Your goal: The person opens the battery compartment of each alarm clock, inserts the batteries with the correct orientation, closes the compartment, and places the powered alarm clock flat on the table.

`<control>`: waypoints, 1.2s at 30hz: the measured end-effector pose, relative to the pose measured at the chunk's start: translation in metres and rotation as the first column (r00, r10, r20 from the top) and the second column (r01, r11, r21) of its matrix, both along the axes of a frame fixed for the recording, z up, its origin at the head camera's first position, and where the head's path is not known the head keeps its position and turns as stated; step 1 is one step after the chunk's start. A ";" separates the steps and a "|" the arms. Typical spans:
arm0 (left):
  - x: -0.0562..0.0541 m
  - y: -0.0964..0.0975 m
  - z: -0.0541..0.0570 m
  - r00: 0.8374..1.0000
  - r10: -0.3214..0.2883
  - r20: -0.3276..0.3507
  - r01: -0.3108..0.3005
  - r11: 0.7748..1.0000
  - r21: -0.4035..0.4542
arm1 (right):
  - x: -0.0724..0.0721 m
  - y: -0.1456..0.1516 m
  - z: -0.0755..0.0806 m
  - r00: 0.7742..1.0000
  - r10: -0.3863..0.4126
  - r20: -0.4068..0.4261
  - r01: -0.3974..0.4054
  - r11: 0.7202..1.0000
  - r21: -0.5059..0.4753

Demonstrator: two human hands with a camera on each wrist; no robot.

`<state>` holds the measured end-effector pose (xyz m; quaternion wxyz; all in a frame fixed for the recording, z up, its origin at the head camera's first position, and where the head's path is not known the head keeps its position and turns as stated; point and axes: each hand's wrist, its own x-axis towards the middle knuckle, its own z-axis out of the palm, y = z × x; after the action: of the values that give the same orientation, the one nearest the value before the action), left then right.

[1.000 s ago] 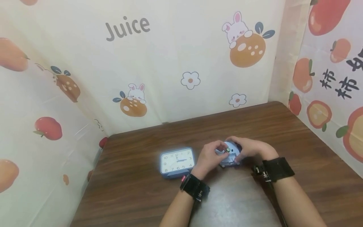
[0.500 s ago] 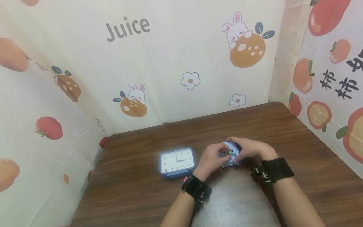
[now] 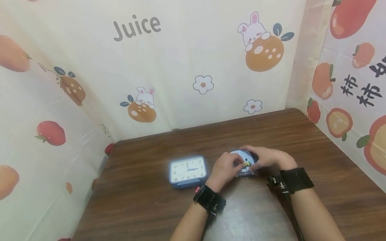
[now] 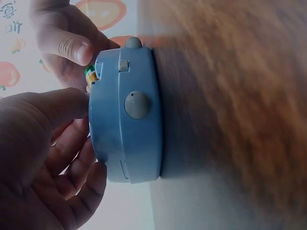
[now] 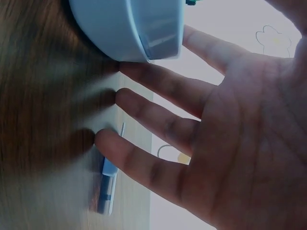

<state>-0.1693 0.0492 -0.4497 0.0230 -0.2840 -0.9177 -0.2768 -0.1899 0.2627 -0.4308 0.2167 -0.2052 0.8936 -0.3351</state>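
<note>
A light-blue rounded clock (image 3: 243, 155) lies on the table with its back up and its face hidden. Its small battery compartment (image 3: 245, 170) is uncovered. My left hand (image 3: 223, 169) pinches a yellow and green battery (image 3: 246, 164) at this compartment; in the left wrist view the battery (image 4: 91, 75) sticks out slightly at the clock's upper edge. From the right, my right hand (image 3: 269, 157) grips the clock by its rim with thumb and forefinger. In the right wrist view the other fingers (image 5: 148, 124) reach down to the tabletop beside it.
A blue rectangular alarm clock (image 3: 188, 171) stands face-up to the left of my left hand. The brown wooden table (image 3: 144, 201) is bordered by printed curtains (image 3: 181, 60) at the back and sides. Black bands (image 3: 297, 180) circle both wrists.
The battery has tipped from showing its green end to lying flatter over the compartment, its gold side visible. My left fingers shifted slightly; the right hand has stayed on the clock.
</note>
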 end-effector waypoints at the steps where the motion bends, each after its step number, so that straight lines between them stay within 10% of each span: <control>1: 0.000 -0.001 0.000 1.000 0.000 -0.005 0.000 1.000 -0.003 | 0.000 0.001 0.000 1.000 0.000 0.006 0.000 1.000 -0.001; 21: -0.007 -0.026 0.001 0.969 0.039 0.243 -0.043 0.999 0.010 | -0.001 0.008 0.001 1.000 -0.025 0.000 0.025 1.000 0.016; 36: -0.008 -0.024 -0.005 0.955 0.119 0.271 -0.125 0.992 0.003 | -0.003 0.005 0.000 0.997 -0.006 -0.079 0.008 1.000 0.029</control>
<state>-0.1777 0.0256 -0.4548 -0.0824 -0.1861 -0.9252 -0.3203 -0.1925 0.2681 -0.4306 0.1832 -0.2119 0.9070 -0.3145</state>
